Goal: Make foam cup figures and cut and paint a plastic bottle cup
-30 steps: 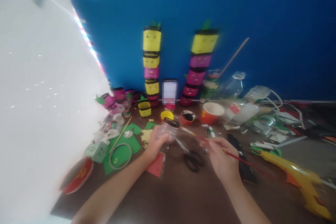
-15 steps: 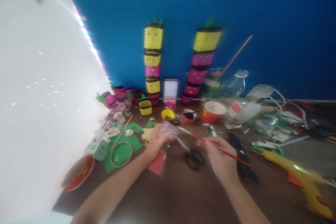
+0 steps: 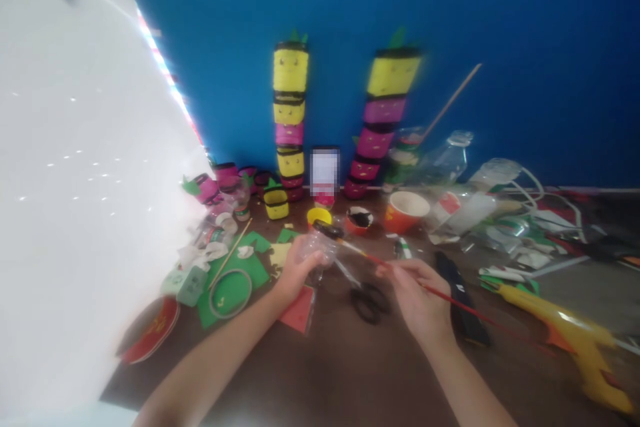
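My left hand point(image 3: 299, 267) is wrapped round a clear plastic cup piece point(image 3: 321, 251) with a black rim. Between the fingers of my right hand point(image 3: 419, 297) is a long red paintbrush point(image 3: 374, 259), its tip touching the black rim. Behind the cup stand a yellow paint cup point(image 3: 319, 217) and a small red cup holding black paint point(image 3: 359, 219). Black-handled scissors point(image 3: 367, 300) lie between my hands, their blades pointing toward the cup piece. Red paper point(image 3: 299, 310) is partly under my left hand.
Two tall stacks of yellow and pink painted cups point(image 3: 291, 107) stand at the wall. Green sheets point(image 3: 243, 260) and a red bowl point(image 3: 153, 330) are on the left. Plastic bottles point(image 3: 453, 160), a paper cup point(image 3: 407, 212) and a yellow glue gun point(image 3: 565, 323) are on the right.
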Tool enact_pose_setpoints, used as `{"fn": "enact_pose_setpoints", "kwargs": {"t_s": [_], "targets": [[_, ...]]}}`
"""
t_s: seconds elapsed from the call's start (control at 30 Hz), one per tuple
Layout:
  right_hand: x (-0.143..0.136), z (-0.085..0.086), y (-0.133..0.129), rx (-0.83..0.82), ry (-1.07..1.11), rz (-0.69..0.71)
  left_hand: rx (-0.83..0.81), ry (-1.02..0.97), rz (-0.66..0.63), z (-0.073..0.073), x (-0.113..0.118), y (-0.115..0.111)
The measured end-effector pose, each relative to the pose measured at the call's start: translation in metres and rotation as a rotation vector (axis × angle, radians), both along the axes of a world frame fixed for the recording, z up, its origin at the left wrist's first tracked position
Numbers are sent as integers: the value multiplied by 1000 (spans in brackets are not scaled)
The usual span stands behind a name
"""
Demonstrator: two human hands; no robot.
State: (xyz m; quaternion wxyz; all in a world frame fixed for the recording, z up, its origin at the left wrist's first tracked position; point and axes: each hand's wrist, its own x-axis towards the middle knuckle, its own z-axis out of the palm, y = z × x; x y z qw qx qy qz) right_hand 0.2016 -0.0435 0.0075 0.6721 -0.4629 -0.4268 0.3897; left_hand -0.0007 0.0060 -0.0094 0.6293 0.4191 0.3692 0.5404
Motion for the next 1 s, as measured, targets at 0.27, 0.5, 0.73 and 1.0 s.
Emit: {"fn": "enact_pose_setpoints", "kwargs": {"t_s": [0.27, 0.5, 0.73, 1.0], "targets": [[0, -2, -1, -20, 5, 6, 24, 38, 1, -1, -1, 0], [2, -4, 1, -20, -13, -2, 14, -79, -48, 8, 1, -1], [4, -5, 5, -38, 0, -27, -57, -224, -94, 13, 0, 2], [-3, 18, 2, 63, 87, -1, -57, -210, -107, 12, 0, 1]]}}
